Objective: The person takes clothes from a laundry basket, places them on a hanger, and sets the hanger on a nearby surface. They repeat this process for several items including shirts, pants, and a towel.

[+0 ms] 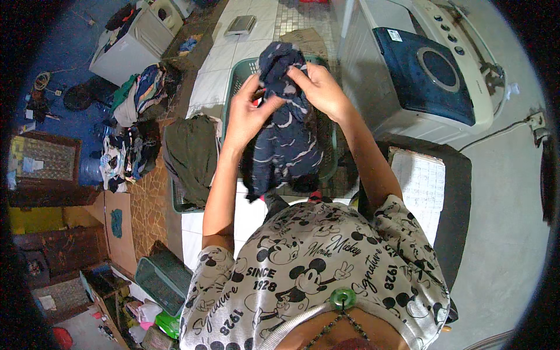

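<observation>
A dark navy garment [288,135] with a pale pattern hangs bunched up in front of me. My right hand [323,92] grips its upper right part, thumb pressed on the cloth. At the garment's upper left edge is my left hand [253,111], its thumb lying over the fabric and its fingers against the side. Below the garment stands a green plastic laundry basket [232,85], its inside largely hidden by the cloth and my arms. Another basket [177,199] to the left bears a dark olive garment [192,153] draped over it.
At the right stands a washing machine [393,78] with a dark blue lid. Papers [418,188] lie on a dark surface below it. Piled clothes [140,96] are on the left, near a white appliance [135,43]. A green basket [164,280] sits lower left, and a scale [240,25] farther ahead.
</observation>
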A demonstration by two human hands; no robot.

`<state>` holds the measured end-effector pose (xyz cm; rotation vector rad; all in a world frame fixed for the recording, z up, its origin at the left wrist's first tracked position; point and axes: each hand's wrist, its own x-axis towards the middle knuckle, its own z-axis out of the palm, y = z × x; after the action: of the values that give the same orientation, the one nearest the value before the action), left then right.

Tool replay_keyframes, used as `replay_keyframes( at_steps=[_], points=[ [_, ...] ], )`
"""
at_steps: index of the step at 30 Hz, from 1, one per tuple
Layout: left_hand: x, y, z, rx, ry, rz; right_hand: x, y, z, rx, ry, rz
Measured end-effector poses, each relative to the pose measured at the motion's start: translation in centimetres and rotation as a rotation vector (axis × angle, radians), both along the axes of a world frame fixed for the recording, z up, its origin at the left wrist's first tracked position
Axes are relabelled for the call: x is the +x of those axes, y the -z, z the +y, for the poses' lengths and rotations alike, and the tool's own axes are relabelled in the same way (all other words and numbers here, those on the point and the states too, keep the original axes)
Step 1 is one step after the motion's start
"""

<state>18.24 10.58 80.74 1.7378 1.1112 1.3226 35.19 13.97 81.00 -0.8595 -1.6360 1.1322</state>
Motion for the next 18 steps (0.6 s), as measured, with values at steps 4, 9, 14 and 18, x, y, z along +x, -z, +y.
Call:
replay_keyframes(
  at_steps=[4,9,14,18],
  points=[
    [-2.2,-0.9,0.3,0.098,-0.144,-0.180,0.7,0.2,-0.4,0.186,0.080,-0.318],
    [-4.3,-3.0,0.5,0.049,-0.088,-0.454,1.7,0.7,0.4,0.030,0.243,-0.235],
    [1.7,2.8,-0.2,0.214,0.028,0.226,2.2,0.1,0.6,0.117,0.265,-0.161],
    [1.0,8.3,2.5,-0.037,-0.139,0.362,5.9,-2.7,-0.2,0.434,0.421,-0.135]
  ],
)
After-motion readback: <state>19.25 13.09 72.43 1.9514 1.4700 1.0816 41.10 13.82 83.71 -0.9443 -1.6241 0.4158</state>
